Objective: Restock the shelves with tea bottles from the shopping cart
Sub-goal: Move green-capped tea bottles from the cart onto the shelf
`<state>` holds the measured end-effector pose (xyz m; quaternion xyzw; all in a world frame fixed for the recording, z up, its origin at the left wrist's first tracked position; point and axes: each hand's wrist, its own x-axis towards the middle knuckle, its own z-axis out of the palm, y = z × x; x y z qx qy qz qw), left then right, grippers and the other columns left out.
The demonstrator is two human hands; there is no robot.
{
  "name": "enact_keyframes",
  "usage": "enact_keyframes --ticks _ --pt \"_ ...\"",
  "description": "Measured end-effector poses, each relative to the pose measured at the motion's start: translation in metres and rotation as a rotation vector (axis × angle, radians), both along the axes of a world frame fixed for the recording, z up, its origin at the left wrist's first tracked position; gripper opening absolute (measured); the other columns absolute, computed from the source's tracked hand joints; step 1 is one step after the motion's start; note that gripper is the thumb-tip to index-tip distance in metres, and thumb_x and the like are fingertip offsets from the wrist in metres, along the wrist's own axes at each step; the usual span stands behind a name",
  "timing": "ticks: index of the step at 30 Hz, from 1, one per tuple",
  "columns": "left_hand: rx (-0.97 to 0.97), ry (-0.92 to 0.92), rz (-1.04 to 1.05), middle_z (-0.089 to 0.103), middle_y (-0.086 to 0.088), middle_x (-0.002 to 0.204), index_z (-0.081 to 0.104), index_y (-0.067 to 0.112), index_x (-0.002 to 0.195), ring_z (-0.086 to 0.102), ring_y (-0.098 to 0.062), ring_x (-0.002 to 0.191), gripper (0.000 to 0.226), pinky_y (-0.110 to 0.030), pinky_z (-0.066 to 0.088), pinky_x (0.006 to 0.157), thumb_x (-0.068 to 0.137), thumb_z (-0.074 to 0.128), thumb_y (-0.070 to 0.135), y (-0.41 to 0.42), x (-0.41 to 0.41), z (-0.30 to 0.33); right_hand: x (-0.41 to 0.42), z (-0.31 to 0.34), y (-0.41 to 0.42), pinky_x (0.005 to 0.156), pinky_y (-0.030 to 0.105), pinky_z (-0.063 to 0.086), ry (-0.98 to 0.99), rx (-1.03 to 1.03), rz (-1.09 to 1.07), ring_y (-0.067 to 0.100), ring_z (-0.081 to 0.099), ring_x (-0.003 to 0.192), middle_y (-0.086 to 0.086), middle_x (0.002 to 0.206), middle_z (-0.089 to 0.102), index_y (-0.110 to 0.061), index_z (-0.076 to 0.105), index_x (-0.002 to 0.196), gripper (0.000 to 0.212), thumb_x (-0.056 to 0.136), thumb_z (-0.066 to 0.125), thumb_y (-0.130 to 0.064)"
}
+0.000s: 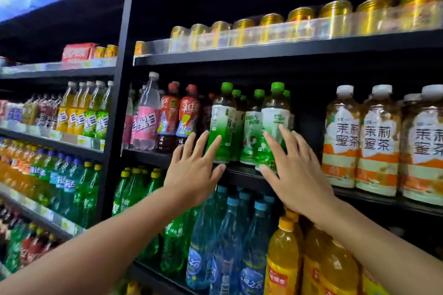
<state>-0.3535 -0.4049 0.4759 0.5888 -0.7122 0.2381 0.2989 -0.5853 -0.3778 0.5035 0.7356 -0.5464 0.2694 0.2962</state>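
Several green-capped tea bottles stand on the middle shelf [242, 175]. The left front tea bottle [221, 115] has a green and white label. My left hand [194, 172] is spread with straight fingers, its fingertips on that bottle's lower label. The right front tea bottle [274, 115] stands a little to the right. My right hand [292, 170] is spread too, its straight fingers lying against that bottle's lower part. Neither hand curls round a bottle. The shopping cart is out of view.
Large jasmine tea bottles [378, 141] with white caps fill the shelf to the right. Red-capped bottles [189, 115] and a pink bottle [146, 115] stand to the left. Gold cans [271, 26] line the shelf above. Blue water bottles [227, 242] and yellow bottles [285, 261] stand below.
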Motion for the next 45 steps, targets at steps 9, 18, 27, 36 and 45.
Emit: enact_keyframes --ticks 9,18,27,36,45 --pt "-0.252 0.38 -0.408 0.032 -0.005 0.143 0.03 0.021 0.148 0.033 -0.028 0.131 0.062 -0.044 0.035 0.111 0.097 0.058 0.045 -0.077 -0.001 0.041 0.008 0.005 -0.01 0.111 0.036 0.037 -0.237 -0.073 0.079 0.017 0.021 0.145 -0.009 0.154 0.01 -0.035 0.01 0.153 0.074 0.095 0.049 -0.057" --pt "-0.15 0.733 -0.861 0.043 -0.005 0.126 0.029 0.039 0.119 0.056 -0.025 0.113 0.068 -0.044 0.055 0.095 0.078 0.083 0.037 -0.124 0.008 0.043 0.033 0.032 -0.049 0.091 0.025 0.036 -0.739 -0.188 0.164 0.015 0.039 0.118 -0.002 0.129 0.028 -0.031 0.019 0.117 0.073 0.081 0.083 -0.033" --pt "-0.179 0.771 -0.908 0.047 0.0 0.116 0.034 0.026 0.118 0.06 -0.016 0.101 0.064 -0.042 0.058 0.084 0.081 0.085 0.023 -0.111 0.011 0.042 0.034 0.032 -0.044 0.063 0.013 0.04 -0.817 -0.197 0.193 -0.005 0.052 0.087 -0.015 0.107 0.045 -0.03 0.024 0.122 0.064 0.087 0.078 -0.024" --pt "0.016 0.872 -0.97 0.066 0.01 0.107 0.04 0.026 0.126 0.065 0.006 0.086 0.039 -0.022 0.059 0.073 0.098 0.063 0.015 -0.098 0.017 0.043 0.028 0.033 -0.049 0.067 0.021 0.048 -1.022 -0.121 0.322 0.004 0.062 0.094 -0.012 0.11 0.057 -0.03 0.032 0.135 0.054 0.096 0.064 -0.013" --pt "0.082 0.902 -1.016 0.067 0.013 0.109 0.043 0.03 0.133 0.066 0.008 0.086 0.037 -0.025 0.056 0.075 0.102 0.058 0.017 -0.1 0.018 0.044 0.023 0.03 -0.048 0.075 0.028 0.052 -1.176 -0.058 0.401 0.009 0.063 0.104 -0.004 0.122 0.063 -0.025 0.046 0.138 0.04 0.101 0.053 -0.013"
